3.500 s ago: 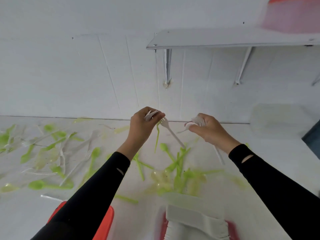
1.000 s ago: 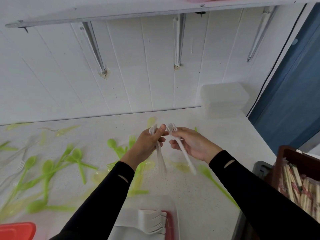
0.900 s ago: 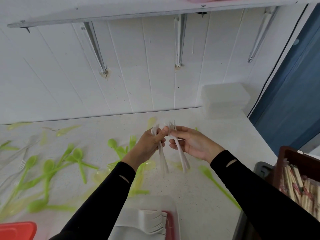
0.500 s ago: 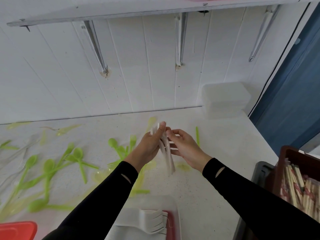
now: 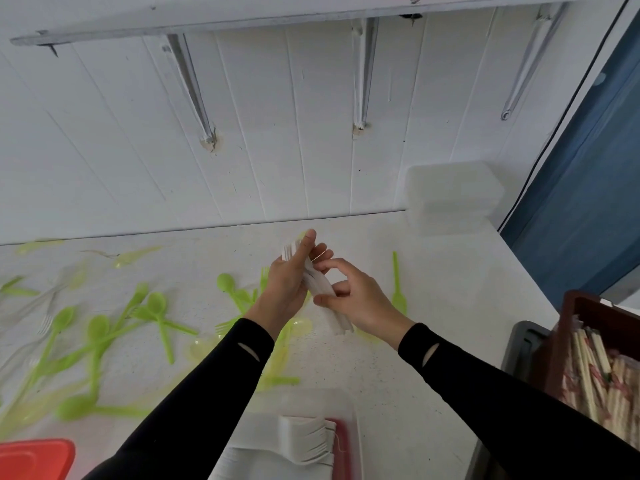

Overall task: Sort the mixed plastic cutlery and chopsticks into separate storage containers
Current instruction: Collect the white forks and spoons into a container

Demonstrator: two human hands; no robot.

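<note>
The heads of the white forks (image 5: 338, 322) are mostly hidden behind the left hand (image 5: 286, 284); only a sliver of white tines shows above its knuckles. The handles slope down to the right and end in the air above the desk (image 5: 440, 317), between the two wrists. The left hand's fingers (image 5: 309, 237) are curled round the upper part of the bundle, thumb tip pointing up. The right hand (image 5: 362, 306) meets it from the other side and pinches the middle of the bundle between thumb and forefinger, its other fingers loosely bent behind the handles.

At the bottom edge a clear container (image 5: 350, 408) is cut off by the frame; a neat stack of white forks lies in it. A red lid (image 5: 34, 459) is clipped at the lower left corner. Green spoons (image 5: 156, 306) lie scattered over the left of the desk, blurred; the clear cutlery among them is barely legible. At the right edge a brown crate (image 5: 571, 317) of chopsticks (image 5: 588, 372) is partly out of frame.
</note>
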